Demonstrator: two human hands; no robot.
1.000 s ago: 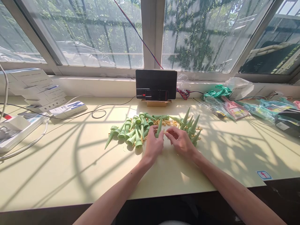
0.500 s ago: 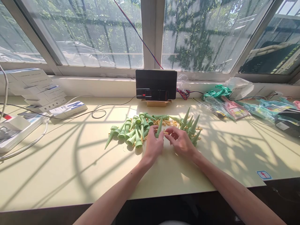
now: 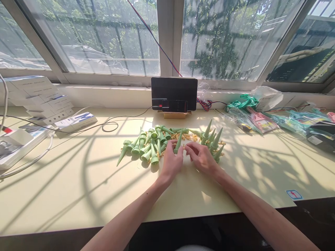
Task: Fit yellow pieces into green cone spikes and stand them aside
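Note:
My left hand (image 3: 172,159) is closed around a green plastic spike (image 3: 178,142), its pointed tip standing up above the fingers. Just to its right, my right hand (image 3: 202,157) pinches a small yellow peg-like piece (image 3: 184,147) against the side of the spike. Exactly how the two parts meet is hidden by the fingers. Left of my hands lies a heap of green spikes (image 3: 146,144), their capped ends turned various ways. Several more green spikes (image 3: 215,138), with yellow pieces on them, stand by my right hand. Loose yellow pieces (image 3: 192,136) are scattered behind my hands.
A black tablet (image 3: 174,89) with a phone (image 3: 175,106) before it stands by the window. White boxes (image 3: 39,97) and cables (image 3: 110,126) occupy the left. Plastic bags (image 3: 261,120) lie at the back right. The table's front edge (image 3: 196,216) runs below my forearms.
My right hand's fingers have closed in tighter round the small yellow piece beside the spike. My left hand has barely moved and keeps its hold.

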